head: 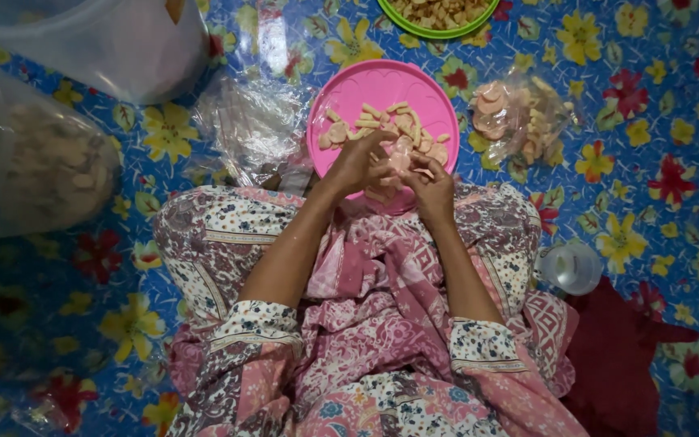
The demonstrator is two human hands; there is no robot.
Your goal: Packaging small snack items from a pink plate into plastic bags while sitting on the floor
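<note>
A round pink plate lies on the floral mat in front of my knees, with several pale raw crackers on it. Both hands meet over the plate's near edge. My left hand curls its fingers around a cracker piece. My right hand pinches crackers too, fingers bent and touching the left hand's fingertips. What sits between the fingers is partly hidden.
A clear plastic bag of crackers lies right of the plate, an empty crumpled bag left of it. A green-rimmed bowl of snacks is at the top. Large clear containers stand far left. A small jar and dark red cloth lie at right.
</note>
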